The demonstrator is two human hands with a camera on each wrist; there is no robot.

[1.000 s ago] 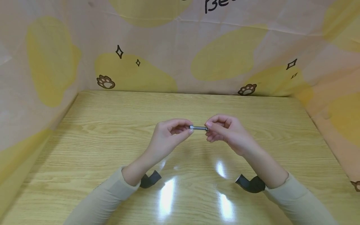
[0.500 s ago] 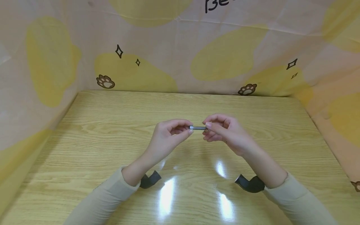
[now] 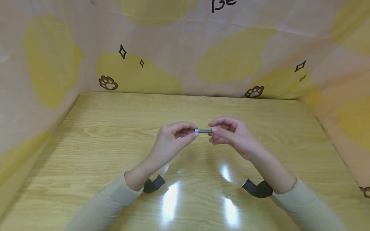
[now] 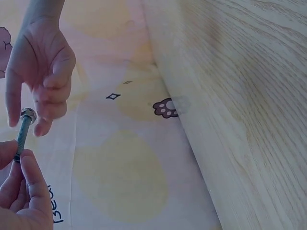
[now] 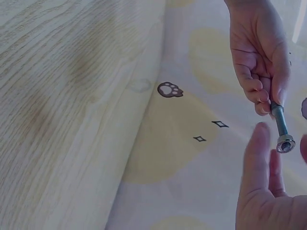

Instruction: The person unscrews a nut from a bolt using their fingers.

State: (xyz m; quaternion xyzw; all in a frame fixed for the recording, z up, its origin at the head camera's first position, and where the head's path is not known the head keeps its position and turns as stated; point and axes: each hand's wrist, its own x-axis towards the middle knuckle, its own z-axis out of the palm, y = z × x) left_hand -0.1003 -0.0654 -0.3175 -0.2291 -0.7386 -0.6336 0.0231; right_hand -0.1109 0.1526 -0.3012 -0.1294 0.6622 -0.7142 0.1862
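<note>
My left hand (image 3: 176,136) pinches the head end of a silver metal bolt (image 3: 204,131) between thumb and fingers. The bolt lies level above the table in the head view, its threaded end pointing right. A nut (image 5: 286,143) sits on that end, with the bolt's tip showing in its hole. Around the nut, my right hand (image 3: 231,134) has its thumb and fingers spread to either side. In the right wrist view a gap shows between the fingertips (image 5: 261,132) and the nut. The left fingers hide most of the bolt head.
Below both hands is a wood-grain table (image 3: 130,112) with bright light reflections near the front. A pale cloth (image 3: 185,48) with yellow patches, paw prints and stars hangs behind and along the sides. Dark wrist straps (image 3: 258,188) stick out under the sleeves.
The right hand has shifted slightly left, and its fingers have loosened and spread about the nut. The left hand keeps its hold on the bolt, almost still.
</note>
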